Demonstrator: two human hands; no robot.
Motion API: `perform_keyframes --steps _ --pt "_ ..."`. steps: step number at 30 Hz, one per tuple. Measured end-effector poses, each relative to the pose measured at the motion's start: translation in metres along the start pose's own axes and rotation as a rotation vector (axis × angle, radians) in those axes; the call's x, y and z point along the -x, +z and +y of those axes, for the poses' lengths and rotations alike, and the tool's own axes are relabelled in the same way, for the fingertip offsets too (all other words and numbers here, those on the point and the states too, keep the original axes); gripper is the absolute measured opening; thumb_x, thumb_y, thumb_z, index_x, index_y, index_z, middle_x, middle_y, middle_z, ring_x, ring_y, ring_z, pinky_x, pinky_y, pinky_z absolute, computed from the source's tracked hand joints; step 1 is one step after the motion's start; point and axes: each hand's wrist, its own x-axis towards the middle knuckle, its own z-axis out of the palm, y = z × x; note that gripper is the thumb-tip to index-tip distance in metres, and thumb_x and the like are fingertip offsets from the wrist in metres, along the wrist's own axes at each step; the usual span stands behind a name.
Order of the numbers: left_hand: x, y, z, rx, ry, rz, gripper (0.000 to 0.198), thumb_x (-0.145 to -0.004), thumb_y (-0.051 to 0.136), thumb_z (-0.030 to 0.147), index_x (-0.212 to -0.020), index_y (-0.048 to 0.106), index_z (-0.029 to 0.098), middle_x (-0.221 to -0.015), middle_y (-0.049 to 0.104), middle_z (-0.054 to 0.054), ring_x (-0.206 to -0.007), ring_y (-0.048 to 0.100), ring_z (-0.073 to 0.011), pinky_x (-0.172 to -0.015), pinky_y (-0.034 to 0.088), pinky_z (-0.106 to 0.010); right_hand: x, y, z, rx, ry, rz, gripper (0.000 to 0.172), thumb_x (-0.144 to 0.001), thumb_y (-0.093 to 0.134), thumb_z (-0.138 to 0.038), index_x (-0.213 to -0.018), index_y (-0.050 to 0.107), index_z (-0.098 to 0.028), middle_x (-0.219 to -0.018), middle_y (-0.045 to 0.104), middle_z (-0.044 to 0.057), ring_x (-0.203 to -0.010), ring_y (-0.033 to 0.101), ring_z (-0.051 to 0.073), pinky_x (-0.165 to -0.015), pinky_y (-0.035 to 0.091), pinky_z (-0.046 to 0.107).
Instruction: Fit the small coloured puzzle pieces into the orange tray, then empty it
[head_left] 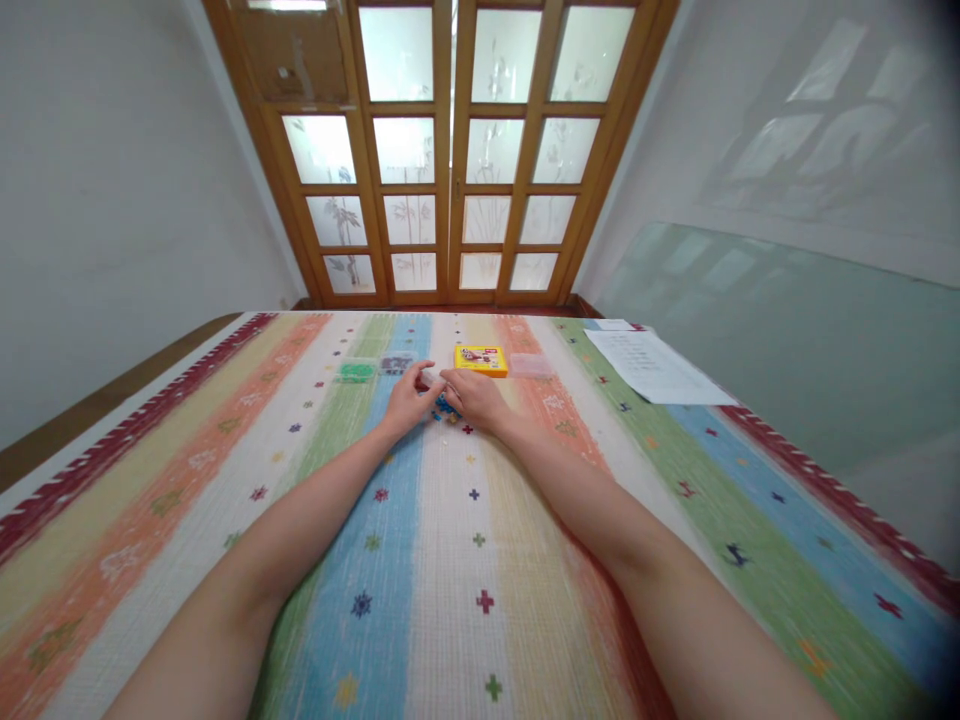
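Observation:
My left hand [409,397] and my right hand [474,397] meet over the striped cloth [450,560], fingertips pinched together around a small object I cannot make out. A few small blue pieces [446,408] lie between and under the hands. Just beyond them sits a yellow box [481,359]. A clear bag with green pieces [355,371] and another clear bag with dark pieces [396,362] lie to the left of the box, and a pale clear bag [531,365] lies to its right.
A white printed sheet [652,366] lies at the far right of the cloth. Wooden glass-paned doors [450,160] stand behind the table. A glass panel [787,340] leans on the right wall.

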Motion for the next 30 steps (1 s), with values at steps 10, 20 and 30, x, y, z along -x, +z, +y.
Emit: perform_keyframes --steps 10,20,30 --pt "0.007 0.006 0.004 0.126 0.021 -0.099 0.074 -0.086 0.070 0.024 -0.156 0.044 0.024 -0.136 0.065 -0.012 -0.092 0.072 -0.0160 -0.088 0.059 -0.033 -0.002 -0.003 0.013 0.020 0.244 0.142 0.031 -0.106 0.040 -0.023 -0.121 0.066 -0.017 -0.111 0.075 0.012 -0.100 0.069 0.025 -0.089 0.048 0.032" --pt "0.002 -0.004 -0.015 -0.070 0.045 -0.138 0.054 -0.090 0.061 0.017 -0.144 0.061 0.021 -0.131 0.073 -0.008 -0.107 0.073 -0.0221 -0.102 0.058 -0.040 0.007 0.001 0.024 -0.123 0.204 0.289 0.031 -0.099 0.039 -0.023 -0.112 0.068 -0.019 -0.105 0.075 0.011 -0.094 0.067 0.025 -0.086 0.050 0.034" --pt "0.005 -0.015 0.006 -0.380 0.258 -0.134 0.044 -0.095 0.053 0.012 -0.137 0.065 0.021 -0.136 0.070 -0.009 -0.127 0.065 -0.0247 -0.113 0.051 -0.043 0.010 0.002 0.027 -0.148 0.135 0.348 0.033 -0.099 0.037 -0.026 -0.108 0.067 -0.019 -0.099 0.073 0.011 -0.090 0.066 0.025 -0.085 0.052 0.036"
